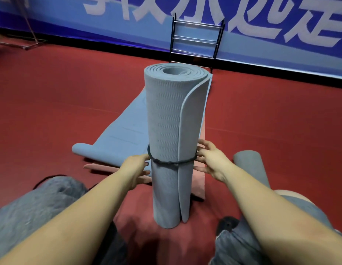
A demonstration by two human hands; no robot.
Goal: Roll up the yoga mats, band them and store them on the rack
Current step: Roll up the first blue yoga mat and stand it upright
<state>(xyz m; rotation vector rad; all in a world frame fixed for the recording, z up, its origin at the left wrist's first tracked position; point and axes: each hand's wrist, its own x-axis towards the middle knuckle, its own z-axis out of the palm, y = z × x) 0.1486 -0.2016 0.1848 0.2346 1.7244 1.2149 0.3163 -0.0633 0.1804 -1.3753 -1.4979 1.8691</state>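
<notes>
Rolled grey-blue mat [170, 142] upright on the red floor [271, 121], just in front of the knees, loose outer flap running down its right side. Black band [173, 161] looped around the roll, a little below mid-height, tilted slightly, lower at the front. Left hand [136, 169] at the roll's left side, fingertips [146, 157] pinching the band where it meets the mat's edge, remaining fingers spread against the roll below. Right hand [211, 159] at the opposite side, fingers [199, 151] curled onto the band at the flap's edge, thumb and lower fingers touching the mat. Both hands level with the band, mat clamped between them.

Directly beyond the grip, flat on the floor: an unrolled blue mat [124, 131], near end curled up at left, stretching away toward the wall. Beneath it, a pink mat [197, 186], edges showing just left of the left hand and behind the roll's base at right. Right of the right hand, near it, another rolled grey mat [250, 167] lying on the floor. Far beyond the roll's top, a black metal rack [195, 41] with silver rungs against the blue banner wall [280, 44]. Below the forearms, grey trouser legs [42, 203].
</notes>
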